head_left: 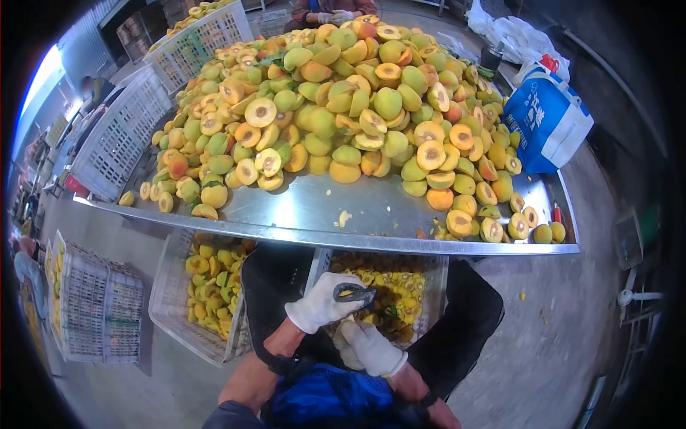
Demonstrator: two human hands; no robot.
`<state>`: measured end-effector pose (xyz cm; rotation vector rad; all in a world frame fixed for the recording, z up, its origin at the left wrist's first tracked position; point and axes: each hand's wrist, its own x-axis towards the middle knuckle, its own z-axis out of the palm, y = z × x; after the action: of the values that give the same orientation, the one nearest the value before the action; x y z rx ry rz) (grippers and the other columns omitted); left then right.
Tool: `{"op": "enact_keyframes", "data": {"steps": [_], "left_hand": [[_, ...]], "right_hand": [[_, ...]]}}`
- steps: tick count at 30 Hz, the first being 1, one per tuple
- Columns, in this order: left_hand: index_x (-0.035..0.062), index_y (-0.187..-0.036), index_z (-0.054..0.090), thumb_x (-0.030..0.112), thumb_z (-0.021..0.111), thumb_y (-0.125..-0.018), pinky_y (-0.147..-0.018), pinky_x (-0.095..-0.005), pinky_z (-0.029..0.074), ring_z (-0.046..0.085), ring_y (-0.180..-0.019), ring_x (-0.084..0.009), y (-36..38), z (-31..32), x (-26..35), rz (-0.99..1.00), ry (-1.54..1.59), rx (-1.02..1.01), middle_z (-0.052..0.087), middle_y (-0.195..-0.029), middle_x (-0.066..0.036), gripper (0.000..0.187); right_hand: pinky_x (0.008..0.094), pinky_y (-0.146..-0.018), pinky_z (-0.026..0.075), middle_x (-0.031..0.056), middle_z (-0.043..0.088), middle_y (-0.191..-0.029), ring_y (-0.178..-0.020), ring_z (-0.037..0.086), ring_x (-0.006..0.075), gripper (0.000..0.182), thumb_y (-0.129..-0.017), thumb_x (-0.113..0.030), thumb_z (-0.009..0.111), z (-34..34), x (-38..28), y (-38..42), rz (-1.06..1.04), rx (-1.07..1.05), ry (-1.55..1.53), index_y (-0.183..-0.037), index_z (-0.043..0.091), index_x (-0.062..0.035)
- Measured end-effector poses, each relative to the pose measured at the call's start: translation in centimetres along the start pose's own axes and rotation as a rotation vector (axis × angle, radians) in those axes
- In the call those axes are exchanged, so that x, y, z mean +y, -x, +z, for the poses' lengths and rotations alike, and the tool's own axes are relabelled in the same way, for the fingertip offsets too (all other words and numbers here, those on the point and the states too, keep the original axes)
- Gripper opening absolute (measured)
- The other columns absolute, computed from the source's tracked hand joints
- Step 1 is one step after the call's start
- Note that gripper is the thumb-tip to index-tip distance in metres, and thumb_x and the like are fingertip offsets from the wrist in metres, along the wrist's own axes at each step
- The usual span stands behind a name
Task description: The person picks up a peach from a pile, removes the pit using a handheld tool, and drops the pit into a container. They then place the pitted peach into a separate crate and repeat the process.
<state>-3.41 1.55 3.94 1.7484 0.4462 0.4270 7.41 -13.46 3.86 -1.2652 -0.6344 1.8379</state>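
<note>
My left hand (318,304), in a white glove with dark fingertips, is curled closed over a crate (436,286) below the table edge; a bit of yellow shows between its fingers, too small to name. Just below and right of it, my right hand (371,348), also in a white glove, has its fingers bent in, and what they hold, if anything, is hidden. Small yellow pieces and pits (400,289) lie in the crate between my knees. A large heap of halved and whole yellow-green fruit (343,100) covers much of the metal table (286,207).
A crate of fruit halves (168,314) stands left of my legs, with stacked crates (103,307) farther left. White crates (125,136) tilt against the table's left side. A blue and white bag (547,118) and a dark bottle (491,57) are at right. Another person's gloved hands (336,16) show behind the heap.
</note>
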Motion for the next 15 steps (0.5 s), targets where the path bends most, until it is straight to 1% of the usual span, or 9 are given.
{"op": "enact_keyframes", "data": {"steps": [2, 3, 4, 6, 7, 9, 11, 13, 15], "left_hand": [[-0.0048, -0.095, 0.066, 0.009, 0.069, -0.077, -0.068, -0.0314, 0.053, 0.064, -0.07, -0.0206, 0.1, 1.0, -0.3, 0.074, -0.171, 0.086, 0.066, -0.083, -0.012, 0.023], [-0.0018, -0.093, 0.068, 0.015, 0.073, -0.078, -0.069, -0.0339, 0.054, 0.067, -0.073, -0.0257, 0.2, 1.5, 1.4, -0.232, -0.068, 0.068, 0.066, -0.085, -0.015, 0.024], [0.0012, -0.093, 0.068, 0.021, 0.075, -0.078, -0.072, -0.0369, 0.054, 0.068, -0.078, -0.0301, 0.2, 2.1, 0.1, -0.006, -0.396, 0.098, 0.067, -0.088, -0.018, 0.025], [0.0022, -0.103, 0.066, 0.018, 0.074, -0.078, -0.081, -0.0377, 0.053, 0.067, -0.089, -0.0313, 0.5, 2.4, 0.3, -0.006, -0.418, 0.092, 0.068, -0.094, -0.018, 0.031], [0.0009, -0.11, 0.063, 0.013, 0.073, -0.079, -0.085, -0.0343, 0.051, 0.067, -0.094, -0.0249, 0.8, 2.1, -0.3, 0.078, -0.125, 0.071, 0.069, -0.1, -0.017, 0.035], [-0.0015, -0.118, 0.059, 0.005, 0.07, -0.081, -0.091, -0.0311, 0.049, 0.062, -0.099, -0.0166, 1.3, 1.8, -1.7, -0.018, 0.173, -0.01, 0.068, -0.108, -0.012, 0.039], [-0.002, -0.119, 0.058, 0.003, 0.068, -0.083, -0.093, -0.0308, 0.048, 0.06, -0.101, -0.0157, 1.7, 1.1, -2.6, -0.005, 0.308, -0.059, 0.067, -0.11, -0.01, 0.038], [-0.002, -0.12, 0.058, 0.004, 0.068, -0.085, -0.091, -0.0313, 0.049, 0.06, -0.099, -0.0158, 2.0, 0.7, -3.5, 0.104, 0.254, -0.073, 0.067, -0.11, -0.01, 0.038], [-0.0021, -0.118, 0.059, 0.005, 0.069, -0.084, -0.089, -0.0319, 0.05, 0.062, -0.097, -0.016, 2.6, 0.5, -3.5, -0.033, 0.312, -0.011, 0.067, -0.107, -0.01, 0.036]], "right_hand": [[0.0412, -0.065, 0.047, 0.0159, 0.06, -0.078, -0.073, 0.06, 0.0311, 0.025, -0.097, -0.028, 0.046, 0.0, 0.8, 0.0, -0.213, 0.186, 0.638, -0.1, 0.058, -0.0061], [0.0432, -0.072, 0.048, 0.019, 0.061, -0.085, -0.081, 0.06, 0.0345, 0.023, -0.095, -0.024, 0.047, -0.8, 2.9, -0.4, -0.404, 0.263, 0.982, -0.102, 0.059, -0.0052], [0.0452, -0.078, 0.048, 0.022, 0.062, -0.091, -0.09, 0.061, 0.0378, 0.022, -0.093, -0.02, 0.048, -1.4, 4.7, -1.1, -0.619, 0.318, 1.318, -0.104, 0.059, -0.0044], [0.0483, -0.085, 0.046, 0.0226, 0.061, -0.097, -0.096, 0.059, 0.039, 0.023, -0.085, -0.011, 0.052, -0.9, 4.3, -0.7, -0.522, 0.364, 1.223, -0.104, 0.057, -0.0003], [0.046, -0.073, 0.051, 0.0206, 0.063, -0.097, -0.09, 0.063, 0.0355, 0.025, -0.087, -0.019, 0.059, -2.9, 6.9, -1.8, -0.924, 0.454, 1.427, -0.106, 0.058, -0.0038], [0.0469, -0.072, 0.05, 0.0176, 0.064, -0.097, -0.089, 0.063, 0.0335, 0.022, -0.089, -0.02, 0.056, -2.4, 4.6, -0.8, -0.616, 0.287, 0.939, -0.105, 0.06, -0.0052], [0.0446, -0.072, 0.049, 0.0158, 0.064, -0.092, -0.086, 0.062, 0.0339, 0.02, -0.089, -0.018, 0.054, -1.4, 2.3, -0.1, -0.573, 0.219, 0.922, -0.103, 0.06, -0.0051], [0.0419, -0.072, 0.049, 0.0149, 0.063, -0.087, -0.082, 0.061, 0.0337, 0.019, -0.088, -0.017, 0.054, 0.0, 0.8, 0.3, -0.222, 0.084, 0.536, -0.102, 0.06, -0.0049], [0.0413, -0.069, 0.05, 0.0135, 0.062, -0.087, -0.08, 0.061, 0.0314, 0.021, -0.089, -0.021, 0.055, 0.5, 1.5, -0.9, -0.169, 0.069, 0.561, -0.103, 0.06, -0.005]]}}
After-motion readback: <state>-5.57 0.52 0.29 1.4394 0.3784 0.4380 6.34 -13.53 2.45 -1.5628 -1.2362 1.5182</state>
